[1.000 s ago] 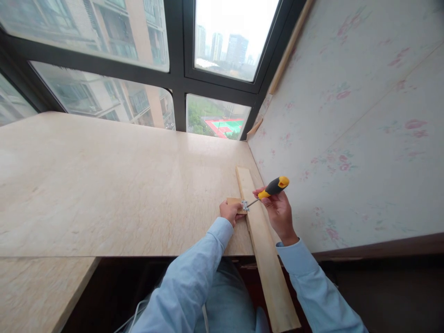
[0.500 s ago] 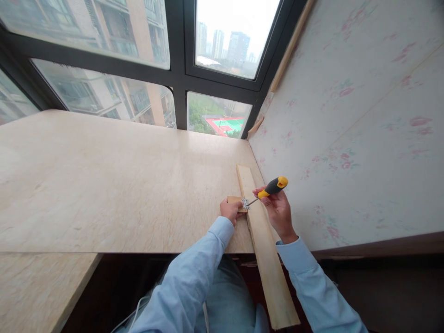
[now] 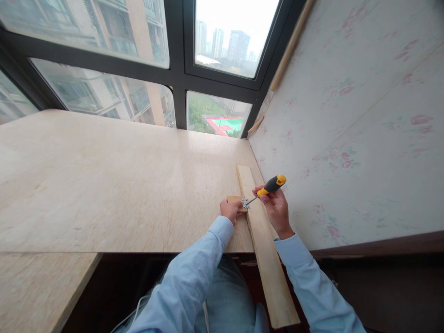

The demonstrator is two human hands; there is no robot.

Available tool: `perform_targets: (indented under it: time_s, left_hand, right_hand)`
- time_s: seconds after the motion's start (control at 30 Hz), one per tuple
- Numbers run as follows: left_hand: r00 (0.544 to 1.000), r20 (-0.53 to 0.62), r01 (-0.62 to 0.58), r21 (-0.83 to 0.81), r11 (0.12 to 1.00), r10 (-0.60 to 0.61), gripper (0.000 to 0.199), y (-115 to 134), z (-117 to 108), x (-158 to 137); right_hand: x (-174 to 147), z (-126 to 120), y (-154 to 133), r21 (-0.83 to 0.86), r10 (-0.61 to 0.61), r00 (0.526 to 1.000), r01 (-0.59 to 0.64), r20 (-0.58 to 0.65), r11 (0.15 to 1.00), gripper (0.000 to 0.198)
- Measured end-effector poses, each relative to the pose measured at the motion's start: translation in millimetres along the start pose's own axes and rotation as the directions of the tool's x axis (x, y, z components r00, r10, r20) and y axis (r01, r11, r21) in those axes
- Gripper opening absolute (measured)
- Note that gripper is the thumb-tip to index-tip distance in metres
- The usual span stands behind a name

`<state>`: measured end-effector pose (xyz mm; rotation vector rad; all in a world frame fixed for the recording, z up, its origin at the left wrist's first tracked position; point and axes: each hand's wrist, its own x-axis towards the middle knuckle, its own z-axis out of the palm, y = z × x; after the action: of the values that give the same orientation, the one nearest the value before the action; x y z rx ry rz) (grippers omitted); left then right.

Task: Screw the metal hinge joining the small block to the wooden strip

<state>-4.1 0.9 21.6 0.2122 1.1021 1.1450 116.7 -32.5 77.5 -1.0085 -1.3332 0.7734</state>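
A long pale wooden board (image 3: 265, 249) lies on the stone sill and juts out past its front edge. Against the board's left side sits a small wooden block (image 3: 234, 200), gripped by my left hand (image 3: 230, 210). A silvery metal hinge (image 3: 245, 203) spans the joint between block and board. My right hand (image 3: 276, 208) has its fingers closed round a yellow-and-black screwdriver (image 3: 272, 185), tilted with the handle up to the right. The shaft's tip meets the hinge; any screw there is too small to make out.
The beige stone sill (image 3: 121, 185) spreads left beneath the dark-framed window (image 3: 178, 78). A flower-papered wall (image 3: 364, 138) rises close to the right of my right hand. A white cord (image 3: 138, 305) hangs at the lower left by my lap.
The screwdriver handle and my right hand have shifted slightly left and up. My left hand, the block and the board keep their places.
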Motion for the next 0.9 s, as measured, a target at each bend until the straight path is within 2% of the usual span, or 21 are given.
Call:
perform_targets:
  time_s: [0.53,0.67,0.8,0.9]
  left_hand:
    - [1.000,0.022,-0.010,-0.014,1.000,0.010,0.034,-5,-2,4]
    - [1.000,0.014,-0.005,-0.002,1.000,0.005,0.033,-3,-2,3]
    - [1.000,0.013,-0.009,0.005,1.000,0.009,0.032,-3,-2,2]
    - [1.000,0.010,-0.012,0.004,1.000,0.011,0.033,-4,-2,5]
  right_hand:
    - [1,-1,0,-0.036,0.028,0.999,-0.029,-0.035,0.999,0.036]
    - [2,1,1,-0.193,-0.009,0.999,-0.001,-0.048,0.981,0.038]
    - [8,3,-3,-0.444,-0.050,0.996,0.012,-0.076,0.896,0.040]
    - [11,5,-8,-0.391,-0.003,0.998,-0.024,-0.069,0.920,0.040]
